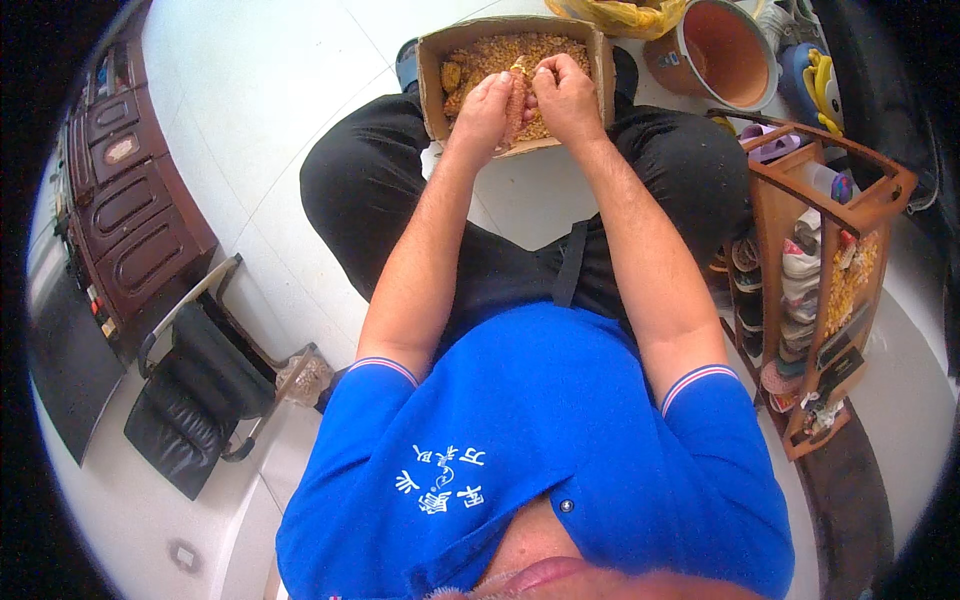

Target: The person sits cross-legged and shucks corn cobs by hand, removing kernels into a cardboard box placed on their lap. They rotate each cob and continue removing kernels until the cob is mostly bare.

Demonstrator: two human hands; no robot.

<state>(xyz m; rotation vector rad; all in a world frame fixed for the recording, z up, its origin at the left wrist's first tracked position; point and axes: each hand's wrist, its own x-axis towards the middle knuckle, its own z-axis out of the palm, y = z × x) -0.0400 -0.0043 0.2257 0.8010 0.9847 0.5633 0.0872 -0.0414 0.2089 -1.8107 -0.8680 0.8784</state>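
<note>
My left hand (484, 116) is wrapped around a corn cob (516, 105) that is mostly stripped, with a few yellow kernels left at its far tip. Beside that tip is my right hand (568, 97), its fingers curled; whether it touches the cob or holds anything is hidden. Both hands are over an open cardboard box (512, 22) between my lower legs. Loose corn kernels (491, 49) cover the inside of the box. Another piece of corn (451, 76) with kernels on it lies against the box's left side.
An orange-brown bucket (724, 56) and a yellow plastic bag (622, 15) stand beyond the box to the right. Close to my right knee is a wooden shoe rack (832, 187) with several shoes. A black chair (202, 375) and a dark wooden cabinet (142, 202) are on the left.
</note>
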